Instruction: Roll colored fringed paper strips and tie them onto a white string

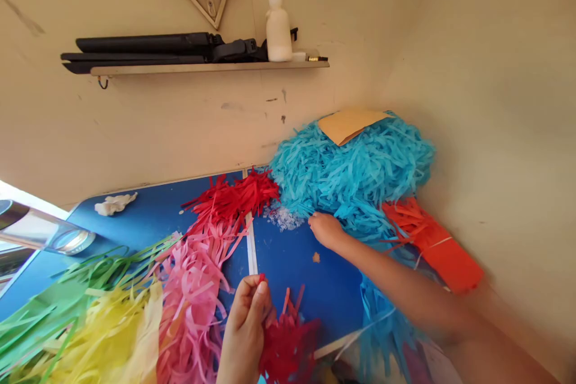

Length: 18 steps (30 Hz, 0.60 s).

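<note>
A white bottle point(279, 33) is shelved, a glass point(51, 231) is cut off at left, red paper point(262, 277) is pinched, near centre, by the left hand point(247, 315), and whether anything is held by the right hand point(326, 230) cannot be told.

Red bundles point(238, 195) point(288, 348): two, beyond and beside left hand point(248, 318). Orange bundle point(452, 261): one, right of right hand point(326, 231). Bottle point(279, 33): one, beyond both.

Left hand point(249, 318) showing bare to the wrist point(236, 366), right hand point(324, 230) and slim forearm point(391, 270) showing bare, forearm widening toward the near right
</note>
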Available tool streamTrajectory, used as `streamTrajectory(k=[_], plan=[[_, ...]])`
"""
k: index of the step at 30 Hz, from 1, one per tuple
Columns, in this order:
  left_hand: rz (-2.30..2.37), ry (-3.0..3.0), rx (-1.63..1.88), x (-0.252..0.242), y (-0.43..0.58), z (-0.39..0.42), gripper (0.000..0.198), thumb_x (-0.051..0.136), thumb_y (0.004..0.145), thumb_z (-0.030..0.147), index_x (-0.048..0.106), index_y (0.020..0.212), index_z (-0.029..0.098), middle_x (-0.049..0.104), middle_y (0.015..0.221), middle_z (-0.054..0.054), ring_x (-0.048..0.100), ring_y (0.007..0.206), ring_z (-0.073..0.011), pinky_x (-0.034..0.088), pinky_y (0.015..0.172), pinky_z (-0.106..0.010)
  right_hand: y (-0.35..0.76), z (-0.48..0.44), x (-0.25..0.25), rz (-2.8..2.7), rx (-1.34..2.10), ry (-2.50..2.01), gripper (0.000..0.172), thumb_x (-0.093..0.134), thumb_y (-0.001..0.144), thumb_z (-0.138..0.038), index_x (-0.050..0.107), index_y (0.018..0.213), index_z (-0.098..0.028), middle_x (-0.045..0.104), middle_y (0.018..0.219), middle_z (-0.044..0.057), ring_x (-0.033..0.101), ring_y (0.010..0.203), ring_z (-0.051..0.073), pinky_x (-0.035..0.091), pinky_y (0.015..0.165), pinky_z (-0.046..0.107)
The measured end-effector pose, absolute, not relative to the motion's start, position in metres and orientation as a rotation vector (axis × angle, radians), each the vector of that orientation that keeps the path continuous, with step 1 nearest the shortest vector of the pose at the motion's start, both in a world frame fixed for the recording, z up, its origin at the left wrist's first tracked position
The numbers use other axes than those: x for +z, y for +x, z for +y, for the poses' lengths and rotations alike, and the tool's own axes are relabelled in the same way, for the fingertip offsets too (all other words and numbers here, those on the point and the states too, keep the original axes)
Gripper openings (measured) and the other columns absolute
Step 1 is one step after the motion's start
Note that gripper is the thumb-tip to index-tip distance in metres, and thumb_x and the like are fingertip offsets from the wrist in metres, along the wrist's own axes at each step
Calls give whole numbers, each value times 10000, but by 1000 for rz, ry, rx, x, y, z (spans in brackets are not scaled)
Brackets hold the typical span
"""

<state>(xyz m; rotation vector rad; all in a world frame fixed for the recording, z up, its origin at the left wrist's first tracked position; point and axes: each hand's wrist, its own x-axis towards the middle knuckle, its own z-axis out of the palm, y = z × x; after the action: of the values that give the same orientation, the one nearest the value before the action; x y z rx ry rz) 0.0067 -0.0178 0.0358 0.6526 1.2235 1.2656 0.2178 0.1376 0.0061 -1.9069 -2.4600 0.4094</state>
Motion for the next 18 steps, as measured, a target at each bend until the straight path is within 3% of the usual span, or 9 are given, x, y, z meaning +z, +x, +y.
streamTrajectory(k=[3, 8, 11, 18], plan=[[1278, 752, 1224, 30, 4, -18, 436, 731, 706, 597, 614, 836, 198, 418, 551, 87, 348, 437, -51, 308, 413, -164, 210, 115, 22, -2401, 454, -1852, 192, 509, 895, -67, 694, 866, -107, 685, 1012, 168, 652, 908, 244, 465, 768, 331], [1402, 1221, 1026, 25, 0, -16, 344, 624, 823, 520, 726, 832, 191, 656, 662, -16, 524, 495, -112, 400, 453, -210, 193, 52, 44, -2177, 881, -1443, 74, 622, 849, -190, 688, 879, -205, 725, 875, 5, 664, 790, 137, 478, 722, 214], [1463, 1469, 1039, 28, 4, -15, 245, 607, 848, 420, 749, 813, 224, 702, 682, -19, 630, 599, -152, 485, 554, -225, 184, 23, 41, -1776, 1184, -1221, 60, 628, 809, -180, 685, 822, -193, 715, 780, 2, 651, 713, 138, 494, 710, 240], [1448, 1806, 1019, 36, 10, -13, 185, 569, 884, 289, 727, 799, 244, 725, 686, 7, 666, 599, -136, 493, 574, -208, 186, 8, 22, -1489, 1289, -1072, 70, 668, 840, -226, 731, 868, -215, 712, 889, 29, 655, 850, 168, 498, 785, 281]])
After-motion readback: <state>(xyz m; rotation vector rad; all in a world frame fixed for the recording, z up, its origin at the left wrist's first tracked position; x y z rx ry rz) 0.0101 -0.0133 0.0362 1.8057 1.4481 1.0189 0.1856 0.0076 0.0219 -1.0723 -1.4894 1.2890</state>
